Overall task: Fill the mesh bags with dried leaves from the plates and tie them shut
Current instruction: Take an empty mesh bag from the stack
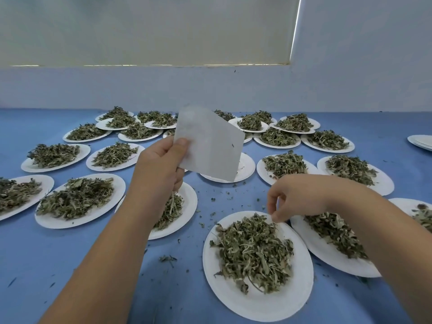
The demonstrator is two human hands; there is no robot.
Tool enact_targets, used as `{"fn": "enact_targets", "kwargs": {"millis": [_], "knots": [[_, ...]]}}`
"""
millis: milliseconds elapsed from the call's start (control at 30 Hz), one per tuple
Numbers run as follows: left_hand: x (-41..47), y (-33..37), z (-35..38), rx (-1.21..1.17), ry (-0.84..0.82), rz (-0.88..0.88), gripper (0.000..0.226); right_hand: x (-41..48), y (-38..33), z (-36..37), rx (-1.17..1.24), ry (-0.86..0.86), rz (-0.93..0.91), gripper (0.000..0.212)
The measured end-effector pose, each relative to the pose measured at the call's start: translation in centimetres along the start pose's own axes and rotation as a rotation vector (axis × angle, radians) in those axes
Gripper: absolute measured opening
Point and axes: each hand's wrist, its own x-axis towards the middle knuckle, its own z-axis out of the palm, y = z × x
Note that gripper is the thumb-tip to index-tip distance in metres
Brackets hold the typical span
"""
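My left hand [161,164] holds a flat white mesh bag [210,143] up above the table, thumb pinching its lower left corner. The bag looks empty and tilts to the right. My right hand [292,197] hovers over the far edge of the nearest white paper plate [257,298], fingers curled loosely just above its heap of dried green leaves [254,251]; whether it pinches a leaf I cannot make out. Another plate of leaves [187,206] lies partly hidden under my left wrist.
Several white paper plates heaped with dried leaves cover the blue table [70,265], back to the white wall. One plate [245,164] behind the bag looks nearly bare. A stack of bare plates [420,142] sits at the right edge. Leaf crumbs are scattered between the plates.
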Motion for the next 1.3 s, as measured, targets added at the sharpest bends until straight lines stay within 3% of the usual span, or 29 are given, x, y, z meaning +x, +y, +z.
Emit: {"fn": "enact_targets", "kwargs": {"millis": [100,167,300,400,467,767,900,1067,1167,1300], "knots": [[-0.2,-0.2,0.5,0.205,0.073,0.071,0.024,-0.7,0.4,-0.5,0.11,0.158,-0.05,0.007],[-0.6,-0.3,0.9,0.352,0.074,0.15,0.02,-0.9,0.2,-0.7,0.308,0.339,-0.143,0.013],[-2.0,-0.4,2.4,0.472,0.002,0.297,0.023,-1.0,-1.4,0.8,0.742,0.617,-0.399,0.047],[-2.5,-0.7,3.2,0.838,-0.061,0.553,0.019,-0.4,-2.0,2.4,0.791,0.679,-0.438,0.057],[-2.8,-1.1,3.6,0.883,-0.125,0.591,0.016,-0.1,-2.1,3.2,0.814,0.671,-0.437,0.058],[-3.8,-1.6,4.9,0.856,-0.181,0.433,0.023,0.3,-2.1,4.0,0.958,0.685,-0.227,0.05],[-3.8,-1.8,5.3,0.655,-0.217,0.145,0.02,0.2,-2.2,4.2,1.039,0.647,-0.177,0.044],[-3.0,-1.6,5.1,0.343,-0.237,-0.109,0.019,-0.1,-2.2,4.0,0.865,0.681,-0.197,0.048],[-2.8,-1.8,4.9,0.385,-0.157,-0.071,0.017,-0.4,-2.0,3.9,0.765,0.683,-0.244,0.053],[-3.4,-2.2,5.0,0.801,-0.139,0.243,0.016,-0.7,-2.0,4.0,0.71,0.671,-0.29,0.055]]}}
